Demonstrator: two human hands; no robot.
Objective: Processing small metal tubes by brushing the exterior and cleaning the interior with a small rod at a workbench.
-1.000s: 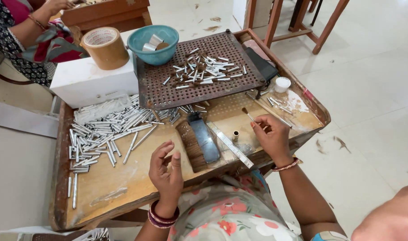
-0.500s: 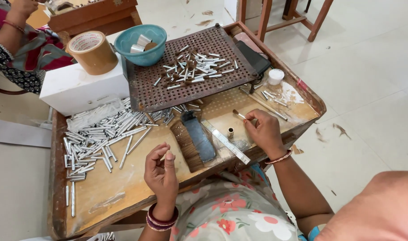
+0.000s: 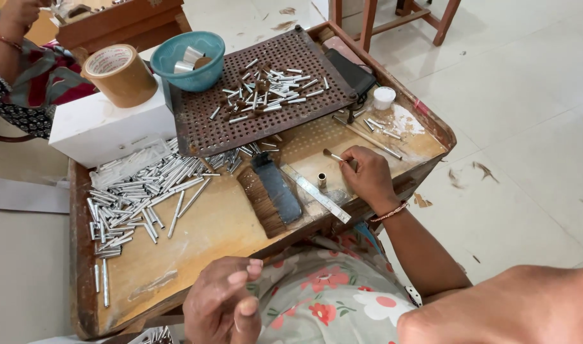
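The fingers of the right hand pinch a thin brush at centre right, above the counter; it seems light and stiff, best held mid-handle. The left hand, bottom centre, curls nearly shut; holding anything, I cannot tell.

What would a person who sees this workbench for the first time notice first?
First comes the big heap of small silver metal tubes on the left part of the wooden tray table. Behind it lies a dark perforated board with more tubes, next to a teal bowl and a roll of brown tape. The right hand holds a thin brush near a short brass tube, and the left hand is raised at the near edge.
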